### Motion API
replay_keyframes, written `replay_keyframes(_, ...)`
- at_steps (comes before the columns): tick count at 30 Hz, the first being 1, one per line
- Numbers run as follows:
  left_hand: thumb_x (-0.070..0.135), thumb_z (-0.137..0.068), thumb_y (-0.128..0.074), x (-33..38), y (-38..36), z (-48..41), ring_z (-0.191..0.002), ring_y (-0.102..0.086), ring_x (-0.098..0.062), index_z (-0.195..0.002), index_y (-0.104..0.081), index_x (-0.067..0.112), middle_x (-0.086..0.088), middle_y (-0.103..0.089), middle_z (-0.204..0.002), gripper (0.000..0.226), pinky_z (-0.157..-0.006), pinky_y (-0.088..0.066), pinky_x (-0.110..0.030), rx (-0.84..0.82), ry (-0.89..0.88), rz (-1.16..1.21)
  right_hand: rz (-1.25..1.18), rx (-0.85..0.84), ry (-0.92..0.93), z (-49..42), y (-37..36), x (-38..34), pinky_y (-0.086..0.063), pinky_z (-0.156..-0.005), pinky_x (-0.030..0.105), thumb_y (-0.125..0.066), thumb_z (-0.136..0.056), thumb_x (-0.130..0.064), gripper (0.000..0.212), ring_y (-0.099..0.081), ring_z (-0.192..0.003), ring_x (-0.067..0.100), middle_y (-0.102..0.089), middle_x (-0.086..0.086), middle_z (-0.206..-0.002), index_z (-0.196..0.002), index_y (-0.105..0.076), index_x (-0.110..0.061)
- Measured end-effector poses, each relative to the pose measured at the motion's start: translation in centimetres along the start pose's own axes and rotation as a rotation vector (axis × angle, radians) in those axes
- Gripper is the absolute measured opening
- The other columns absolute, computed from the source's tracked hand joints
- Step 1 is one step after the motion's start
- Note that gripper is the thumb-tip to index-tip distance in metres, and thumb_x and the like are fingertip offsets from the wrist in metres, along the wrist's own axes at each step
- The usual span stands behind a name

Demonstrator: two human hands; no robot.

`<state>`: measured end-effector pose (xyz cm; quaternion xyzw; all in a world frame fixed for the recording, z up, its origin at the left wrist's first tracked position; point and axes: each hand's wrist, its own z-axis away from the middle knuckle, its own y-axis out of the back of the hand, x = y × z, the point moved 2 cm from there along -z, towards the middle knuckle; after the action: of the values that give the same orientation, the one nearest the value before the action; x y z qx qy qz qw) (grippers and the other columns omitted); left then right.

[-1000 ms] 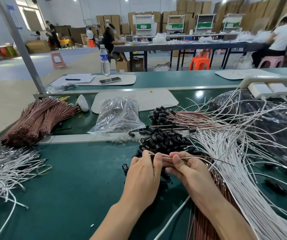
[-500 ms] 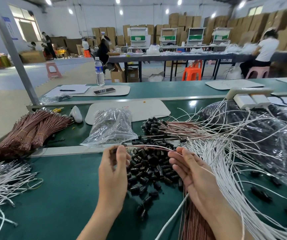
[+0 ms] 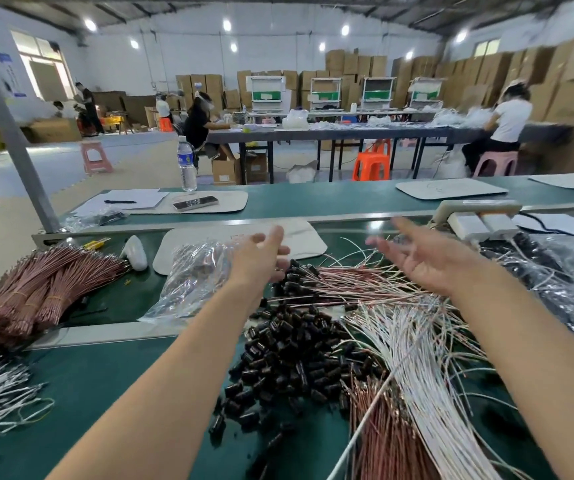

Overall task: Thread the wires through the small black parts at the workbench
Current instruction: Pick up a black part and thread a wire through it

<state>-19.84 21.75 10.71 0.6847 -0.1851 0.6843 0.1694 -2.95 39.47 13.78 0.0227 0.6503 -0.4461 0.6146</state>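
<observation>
Both hands reach far forward: left hand and right hand are spread wide and hold nothing. The black parts lie heaped between the arms, white wires just beside them. Best to pick one part, then pinch one wire near its tip.

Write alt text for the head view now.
Both arms reach forward over a green workbench, left hand and right hand open beyond a pile of black parts. White wires fan out at right; copper wire bundles lie at left.
</observation>
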Motion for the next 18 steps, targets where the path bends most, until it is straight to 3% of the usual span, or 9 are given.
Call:
replay_keyframes(2, 0.035, -0.104, -0.054, -1.1, -0.5, -0.5, -0.07, -0.058, -0.015, -0.153, -0.027, 0.004, -0.008, -0.066, -0.095, 0.064, -0.056, -0.049, -0.024, -0.03, 0.093, -0.066, 0.078, 0.029, -0.081, -0.1, 1.4, 1.8, -0.062, -0.06, 0.024, -0.06, -0.098, -0.01, 0.045, -0.072, -0.092, 0.027, -0.052, 0.041, -0.125, -0.14, -0.044, -0.009)
replay_keyframes(3, 0.033, -0.105, -0.054, -1.7, -0.4, -0.4, -0.066, -0.057, -0.015, -0.154, -0.024, 0.004, -0.008, -0.065, -0.093, 0.064, -0.054, -0.048, -0.024, -0.037, 0.097, -0.109, 0.104, 0.026, -0.096, 0.2, 2.2, 3.0, -0.062, -0.06, 0.024, -0.058, -0.099, -0.009, 0.041, -0.073, -0.09, 0.027, -0.055, 0.041, -0.121, -0.138, -0.046, -0.009)
replay_keyframes(7, 0.033, -0.104, -0.054, -4.2, 1.9, 1.5, -0.057, -0.057, -0.012, -0.142, -0.039, 0.009, -0.009, -0.069, -0.094, 0.048, -0.047, -0.046, -0.022, -0.086, 0.041, -0.287, 0.218, 0.061, -0.033, 1.9, 5.0, 7.1, -0.061, -0.065, 0.024, -0.057, -0.099, -0.007, 0.022, -0.077, -0.083, 0.024, -0.075, 0.026, -0.104, -0.117, -0.06, 0.005)
replay_keyframes(10, 0.037, -0.104, -0.054, -5.5, 4.4, 3.7, -0.057, -0.061, -0.005, -0.128, -0.051, 0.015, -0.005, -0.072, -0.095, 0.032, -0.051, -0.048, -0.019, -0.132, -0.015, -0.439, 0.314, 0.101, 0.073, 3.2, 5.2, 8.4, -0.061, -0.066, 0.023, -0.05, -0.103, -0.004, 0.017, -0.076, -0.08, 0.021, -0.077, 0.019, -0.097, -0.114, -0.063, -0.004)
replay_keyframes(16, 0.038, -0.103, -0.053, -7.1, 9.2, 7.9, -0.053, -0.059, 0.005, -0.1, -0.062, 0.028, 0.005, -0.072, -0.082, 0.013, -0.057, -0.048, -0.026, -0.071, -0.107, -0.742, 0.884, 0.103, 0.275, 6.6, 1.9, 10.5, -0.061, -0.074, 0.028, -0.049, -0.105, -0.017, 0.019, -0.07, -0.083, 0.022, -0.072, -0.003, -0.101, -0.118, -0.064, -0.018)
replay_keyframes(18, 0.033, -0.102, -0.053, -7.4, 10.4, 9.0, -0.057, -0.059, -0.001, -0.095, -0.065, 0.023, 0.004, -0.072, -0.08, 0.016, -0.064, -0.051, -0.032, -0.032, -0.123, -0.811, 1.048, 0.092, 0.351, 7.7, 1.1, 11.8, -0.058, -0.069, 0.018, -0.049, -0.106, -0.025, 0.017, -0.069, -0.084, 0.021, -0.068, -0.01, -0.108, -0.117, -0.061, -0.029)
